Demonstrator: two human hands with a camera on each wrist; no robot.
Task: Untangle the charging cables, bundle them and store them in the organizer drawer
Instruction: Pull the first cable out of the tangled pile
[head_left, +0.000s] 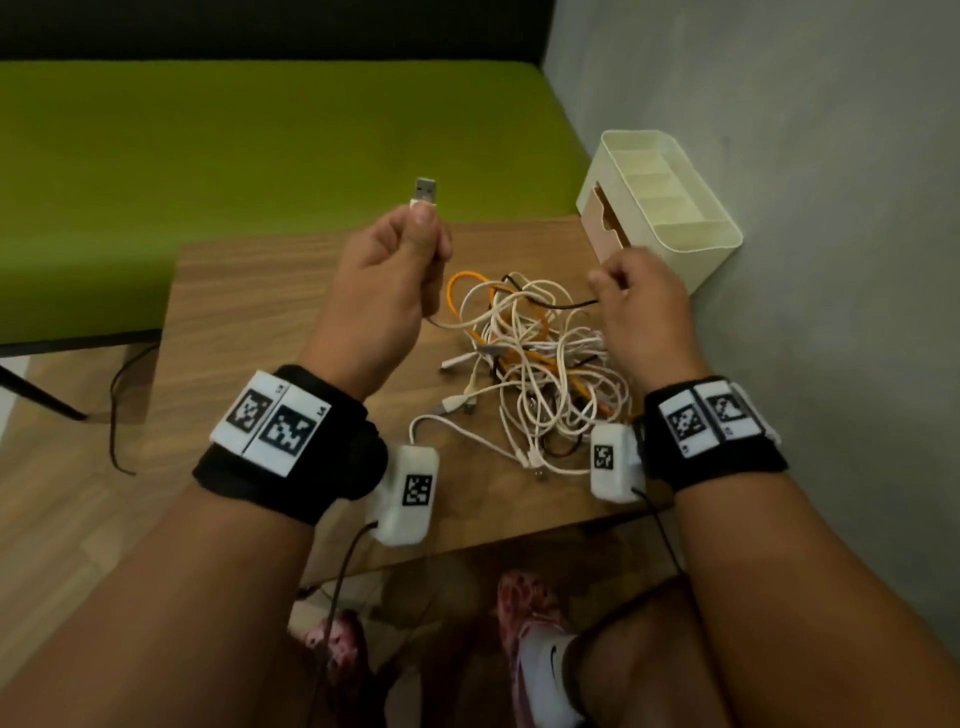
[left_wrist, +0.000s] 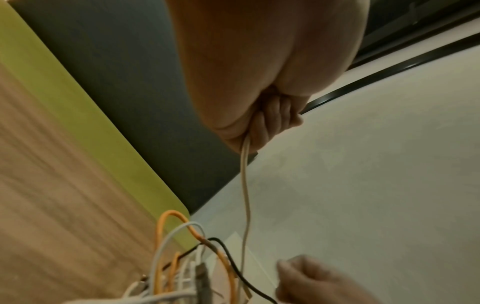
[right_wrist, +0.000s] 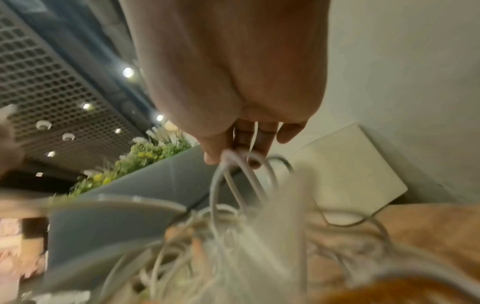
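Left hand (head_left: 384, 270) pinches a white cable's USB plug (head_left: 425, 191), raised above the table (head_left: 249, 291); yank and the tangle (head_left: 530, 364) cinches tighter; right hand (head_left: 636, 296), fingers curled, seemingly pinches white loops beside the organizer (head_left: 670, 208)

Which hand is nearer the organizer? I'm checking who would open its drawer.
Right. The right hand sits just in front of the organizer, holding cable loops; the left hand is farther left, holding up a USB plug.
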